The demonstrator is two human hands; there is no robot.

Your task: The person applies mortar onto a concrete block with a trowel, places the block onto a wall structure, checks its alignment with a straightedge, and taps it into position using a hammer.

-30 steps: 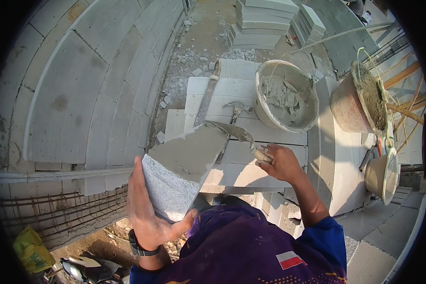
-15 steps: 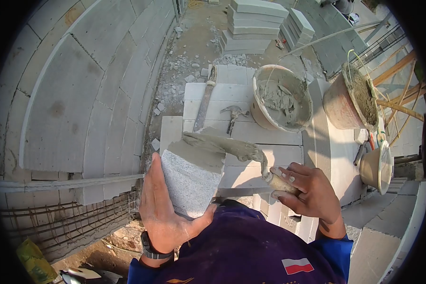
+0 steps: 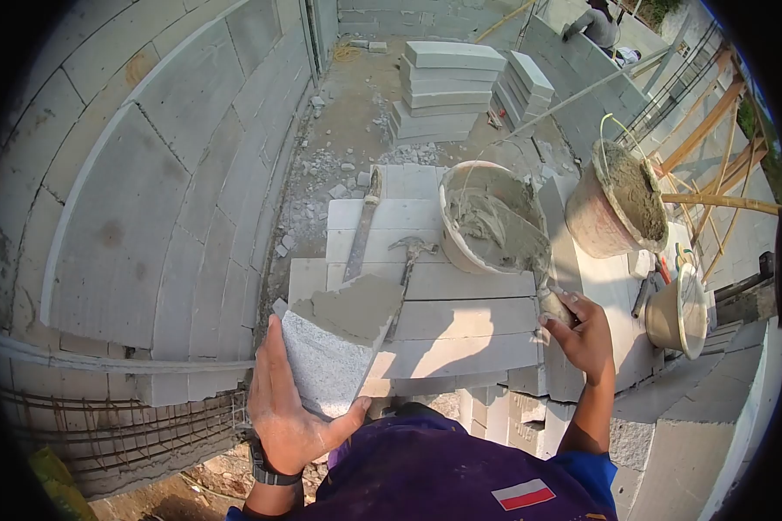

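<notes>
Swung away from the block (image 3: pixel 326 365), the trowel (image 3: pixel 551 303) now points from the right hand (image 3: pixel 589 337), closed round its handle, forward-left into the nearby bucket (image 3: pixel 453 243), while the left hand (image 3: pixel 289 425), farther from that bucket, cups the block's near end.

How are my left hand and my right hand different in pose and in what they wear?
Your left hand is spread open against the block, while your right hand is curled around the trowel's handle.
The left wrist has a dark watch; the right wrist has none.
Both hands are without gloves.
</notes>
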